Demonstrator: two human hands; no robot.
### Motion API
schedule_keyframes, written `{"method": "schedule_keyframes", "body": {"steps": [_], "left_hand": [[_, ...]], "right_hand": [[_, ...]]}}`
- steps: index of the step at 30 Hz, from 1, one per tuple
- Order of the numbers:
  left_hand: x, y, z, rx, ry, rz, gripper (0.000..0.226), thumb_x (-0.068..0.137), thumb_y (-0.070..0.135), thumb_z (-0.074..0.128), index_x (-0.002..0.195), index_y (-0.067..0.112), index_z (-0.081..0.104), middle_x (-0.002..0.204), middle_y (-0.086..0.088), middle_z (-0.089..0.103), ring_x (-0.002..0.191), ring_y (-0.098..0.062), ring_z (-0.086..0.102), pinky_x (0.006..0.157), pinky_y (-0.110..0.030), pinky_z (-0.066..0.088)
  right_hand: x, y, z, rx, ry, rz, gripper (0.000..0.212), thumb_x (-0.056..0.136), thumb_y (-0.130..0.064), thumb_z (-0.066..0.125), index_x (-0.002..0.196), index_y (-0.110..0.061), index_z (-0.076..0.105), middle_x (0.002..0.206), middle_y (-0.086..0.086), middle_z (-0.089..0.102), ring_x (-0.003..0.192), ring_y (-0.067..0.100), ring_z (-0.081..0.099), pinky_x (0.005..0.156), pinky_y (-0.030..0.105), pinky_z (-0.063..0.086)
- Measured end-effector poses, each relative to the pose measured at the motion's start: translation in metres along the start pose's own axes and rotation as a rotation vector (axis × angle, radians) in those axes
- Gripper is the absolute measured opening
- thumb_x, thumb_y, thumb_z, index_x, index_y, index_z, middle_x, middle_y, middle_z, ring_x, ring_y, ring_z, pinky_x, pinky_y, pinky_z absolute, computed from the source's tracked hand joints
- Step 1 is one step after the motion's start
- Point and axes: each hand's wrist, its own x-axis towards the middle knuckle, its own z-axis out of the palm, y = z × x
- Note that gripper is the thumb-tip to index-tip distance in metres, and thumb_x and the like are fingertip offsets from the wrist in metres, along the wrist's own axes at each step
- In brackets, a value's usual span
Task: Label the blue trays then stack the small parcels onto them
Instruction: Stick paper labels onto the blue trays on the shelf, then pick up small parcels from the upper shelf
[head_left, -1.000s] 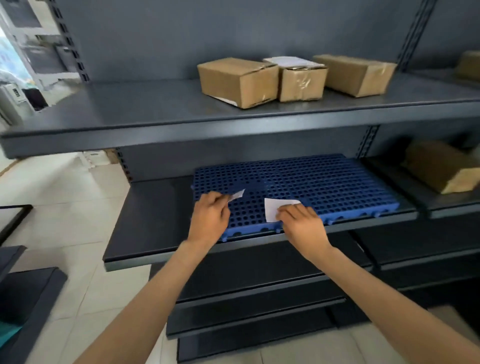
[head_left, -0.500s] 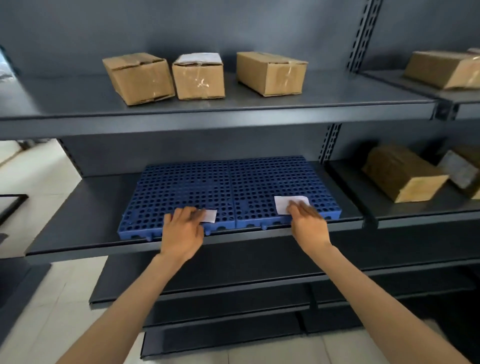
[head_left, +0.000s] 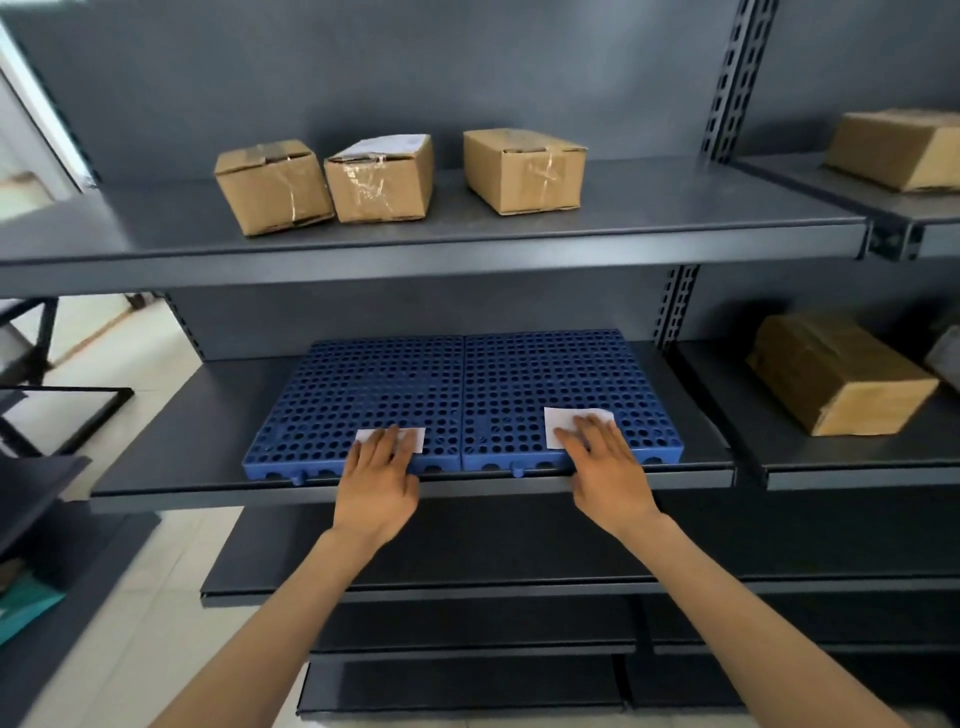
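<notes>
Since the earlier frame, both labels lie flat. Left hand (head_left: 378, 480) presses open-palmed on the left label (head_left: 415, 439), right hand (head_left: 605, 465) likewise on the right label (head_left: 569, 422), along the blue trays' (head_left: 467, 379) near edge. No writing is legible.

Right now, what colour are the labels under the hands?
White, both labels, clearest in the head view against the blue trays.

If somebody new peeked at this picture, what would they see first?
Probably the two bright blue trays full of holes, side by side on the middle shelf. The left hand and right hand each press a white label onto a tray's front edge. Above, three brown boxes sit in a row on the top shelf.
</notes>
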Motion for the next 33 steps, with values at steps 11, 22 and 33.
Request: {"method": "schedule_keyframes", "body": {"steps": [11,22,33], "left_hand": [[-0.001,0.001,-0.003,-0.020,-0.046,0.013,0.067,0.088,0.036,0.019,0.150,0.016,0.030,0.158,-0.013,0.025,0.148,-0.030,0.014,0.121,-0.048,0.009],[-0.023,-0.010,-0.091,-0.328,0.275,0.192,0.056,0.092,0.025,0.032,0.147,0.018,0.038,0.155,-0.006,0.033,0.147,-0.022,0.019,0.119,-0.044,0.021],[0.037,-0.041,-0.305,-0.280,0.753,0.469,0.055,0.087,0.017,0.046,0.141,0.015,0.047,0.147,-0.007,0.045,0.141,-0.022,0.032,0.117,-0.031,0.023]], "right_hand": [[-0.005,0.001,-0.007,-0.086,-0.001,-0.060,0.076,0.072,-0.010,0.075,0.142,-0.009,0.044,0.148,0.015,0.042,0.143,0.034,0.030,0.119,0.049,0.015],[-0.008,-0.062,-0.111,0.194,0.500,-0.083,0.052,0.087,-0.004,0.036,0.138,-0.003,0.049,0.143,0.008,0.051,0.143,0.024,0.033,0.116,0.049,0.028],[0.128,-0.224,-0.260,0.181,0.666,-0.308,0.055,0.087,-0.009,0.050,0.142,-0.006,0.044,0.149,0.010,0.042,0.144,0.025,0.029,0.115,0.042,0.032]]}}
